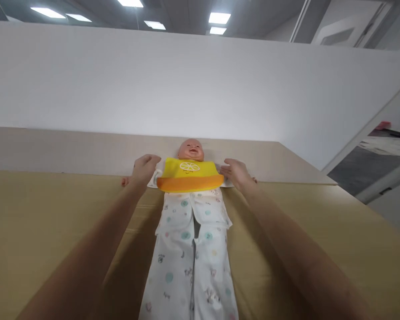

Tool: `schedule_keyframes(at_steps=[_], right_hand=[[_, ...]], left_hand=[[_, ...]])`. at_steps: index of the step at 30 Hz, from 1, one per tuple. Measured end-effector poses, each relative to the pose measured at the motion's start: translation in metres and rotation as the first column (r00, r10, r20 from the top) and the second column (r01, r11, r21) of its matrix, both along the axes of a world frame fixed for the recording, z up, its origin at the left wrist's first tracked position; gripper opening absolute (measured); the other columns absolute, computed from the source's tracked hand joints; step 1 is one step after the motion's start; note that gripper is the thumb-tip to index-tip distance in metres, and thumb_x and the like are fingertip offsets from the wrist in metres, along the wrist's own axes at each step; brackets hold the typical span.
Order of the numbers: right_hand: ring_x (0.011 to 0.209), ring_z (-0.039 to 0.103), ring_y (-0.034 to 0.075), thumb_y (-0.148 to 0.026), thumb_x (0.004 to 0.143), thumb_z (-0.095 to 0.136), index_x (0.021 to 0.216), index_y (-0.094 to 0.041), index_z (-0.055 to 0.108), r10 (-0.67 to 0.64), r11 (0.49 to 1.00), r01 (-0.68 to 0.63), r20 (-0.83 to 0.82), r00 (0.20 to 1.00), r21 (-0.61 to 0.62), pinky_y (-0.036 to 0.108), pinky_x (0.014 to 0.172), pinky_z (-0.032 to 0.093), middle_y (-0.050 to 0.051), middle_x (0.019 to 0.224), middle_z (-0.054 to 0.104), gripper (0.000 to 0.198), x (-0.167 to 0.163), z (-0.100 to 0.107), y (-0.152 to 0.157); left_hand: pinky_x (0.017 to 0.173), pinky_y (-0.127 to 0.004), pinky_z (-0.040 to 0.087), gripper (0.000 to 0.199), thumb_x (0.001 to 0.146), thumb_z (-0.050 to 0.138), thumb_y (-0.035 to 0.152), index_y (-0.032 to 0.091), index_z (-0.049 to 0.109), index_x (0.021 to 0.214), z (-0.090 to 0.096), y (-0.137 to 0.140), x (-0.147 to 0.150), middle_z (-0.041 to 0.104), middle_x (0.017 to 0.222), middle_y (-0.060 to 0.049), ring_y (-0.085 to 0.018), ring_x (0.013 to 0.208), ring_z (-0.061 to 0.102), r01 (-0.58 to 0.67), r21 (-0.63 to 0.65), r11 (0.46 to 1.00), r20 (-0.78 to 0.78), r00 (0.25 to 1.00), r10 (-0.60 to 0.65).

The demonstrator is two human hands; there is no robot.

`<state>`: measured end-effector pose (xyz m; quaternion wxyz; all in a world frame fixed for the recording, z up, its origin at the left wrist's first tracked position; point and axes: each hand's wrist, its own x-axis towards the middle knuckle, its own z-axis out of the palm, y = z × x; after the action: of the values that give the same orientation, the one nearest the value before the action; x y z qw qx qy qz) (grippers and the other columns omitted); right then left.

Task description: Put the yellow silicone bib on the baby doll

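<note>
A baby doll [191, 150] lies on its back, head at the far end. Over its chest is a yellow bib [173, 168] with a white citrus-slice print and an orange pocket [190, 183] along its lower edge. White printed baby clothes [183, 213] cover the body and legs. My left hand [146, 168] is beside the doll's sleeve at the bib's left side, fingers loosely bent and apparently empty. At the opposite side, my right hand [236, 172] has its fingers stretched toward the bib's edge; whether they touch it I cannot tell. The doll's own hands poke out beyond my wrists.
Beneath the doll is a tan table surface [53, 222], with a paler strip [70, 151] along its far side. A white partition [136, 80] rises behind it. To the right, past the table's edge, stands a dark grey surface [363, 166] with items on it.
</note>
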<state>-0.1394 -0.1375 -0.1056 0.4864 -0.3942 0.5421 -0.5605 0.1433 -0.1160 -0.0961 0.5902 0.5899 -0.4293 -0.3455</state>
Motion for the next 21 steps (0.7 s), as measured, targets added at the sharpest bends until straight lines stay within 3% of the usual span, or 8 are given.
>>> schedule_keyframes(at_steps=[3, 6, 9, 14, 18, 21], right_hand=[[0.064, 0.058, 0.014, -0.031, 0.081, 0.049, 0.107, -0.015, 0.045, 0.093, 0.966, -0.133, 0.183, 0.979, 0.223, 0.026, 0.063, 0.050, 0.005, 0.075, 0.056, 0.031, 0.009, 0.001, -0.030], [0.057, 0.054, 0.014, -0.035, 0.085, 0.044, 0.110, -0.013, 0.044, 0.177, 0.931, -0.245, 0.252, 0.951, 0.272, 0.024, 0.054, 0.046, 0.004, 0.073, 0.052, 0.034, 0.014, -0.004, -0.056], [0.057, 0.055, 0.015, -0.038, 0.085, 0.042, 0.108, -0.013, 0.046, 0.243, 0.904, -0.318, 0.269, 0.932, 0.285, 0.026, 0.054, 0.046, 0.005, 0.073, 0.053, 0.035, 0.020, -0.010, -0.077], [0.055, 0.055, 0.016, -0.039, 0.085, 0.041, 0.107, -0.015, 0.050, 0.284, 0.890, -0.376, 0.330, 0.900, 0.259, 0.028, 0.056, 0.046, 0.003, 0.070, 0.056, 0.034, 0.032, -0.021, -0.089], [0.062, 0.058, 0.016, -0.039, 0.082, 0.046, 0.105, -0.017, 0.055, 0.240, 0.931, -0.313, 0.332, 0.912, 0.188, 0.028, 0.062, 0.048, 0.002, 0.080, 0.063, 0.033, 0.035, -0.027, -0.079], [0.070, 0.061, 0.015, -0.037, 0.081, 0.048, 0.102, -0.019, 0.058, 0.251, 0.946, -0.305, 0.352, 0.902, 0.106, 0.026, 0.066, 0.048, 0.001, 0.089, 0.066, 0.030, 0.036, -0.026, -0.064]], left_hand=[[0.055, -0.020, 0.039, 0.024, 0.065, 0.063, 0.029, 0.013, 0.061, 0.083, -0.001, -0.037, -0.014, 0.056, 0.075, -0.002, -0.010, 0.059, 0.049, 0.031, 0.151, 0.988, -0.159, 0.987, -0.006], [0.050, -0.024, 0.040, 0.026, 0.073, 0.057, 0.032, 0.013, 0.057, 0.090, -0.002, -0.059, -0.024, 0.052, 0.064, -0.002, -0.013, 0.051, 0.050, 0.165, 0.254, 0.953, -0.255, 0.962, -0.098], [0.051, -0.028, 0.045, 0.028, 0.079, 0.049, 0.035, 0.013, 0.054, 0.096, -0.005, -0.076, -0.030, 0.050, 0.060, -0.002, -0.017, 0.050, 0.053, 0.294, 0.295, 0.909, -0.356, 0.917, -0.181], [0.059, -0.031, 0.050, 0.033, 0.082, 0.048, 0.037, 0.011, 0.053, 0.101, -0.016, -0.096, -0.033, 0.058, 0.067, -0.005, -0.019, 0.057, 0.059, 0.465, 0.203, 0.861, -0.548, 0.783, -0.294], [0.062, -0.032, 0.051, 0.035, 0.085, 0.046, 0.039, 0.009, 0.055, 0.100, -0.027, -0.096, -0.033, 0.062, 0.069, -0.007, -0.020, 0.059, 0.061, 0.488, 0.100, 0.867, -0.628, 0.707, -0.326], [0.066, -0.032, 0.052, 0.034, 0.086, 0.046, 0.035, 0.010, 0.055, 0.107, -0.029, -0.080, -0.034, 0.065, 0.076, -0.007, -0.020, 0.065, 0.063, 0.447, 0.029, 0.894, -0.677, 0.666, -0.311]])
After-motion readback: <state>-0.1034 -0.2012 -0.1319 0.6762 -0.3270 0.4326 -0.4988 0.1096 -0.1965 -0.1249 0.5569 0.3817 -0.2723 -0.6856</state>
